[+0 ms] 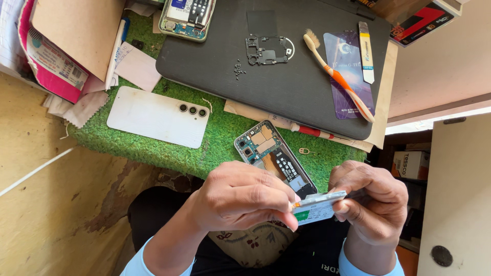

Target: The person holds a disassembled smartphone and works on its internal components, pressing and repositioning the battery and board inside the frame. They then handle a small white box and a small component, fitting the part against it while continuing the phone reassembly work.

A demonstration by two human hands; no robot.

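Nearest the camera, above the lap and off the near edge of the green mat point(153, 148), both hands work on a flat white battery point(319, 207) with a green label. The right hand point(371, 199) is closed around the battery's right end, thumb underneath and fingers curled over the top. The left hand point(240, 197) is closed in a pinch, with thumb and forefinger meeting on a small orange tab point(295, 204) at the battery's left end.

The step in hand appears to be working that tab or strip loose from the battery. That calls for a steady hold by the right hand and a slow, even pull from the pinch.

Just beyond the hands, at the mat's near edge, lies an opened phone point(271, 153) with its boards exposed, and a small ejector pin point(305, 151) lies to its right. A white back cover point(153, 117) lies towards the mat's left edge.

Farther off, a red-handled screwdriver point(312, 131) lies along the near edge of a dark pad point(215, 66). On the pad are loose screws point(238, 69), a black bracket point(266, 50), a toothbrush point(335, 74), a plastic card point(350, 76) and a pry tool point(366, 51). A second opened phone point(186, 18) lies at the pad's far left corner.
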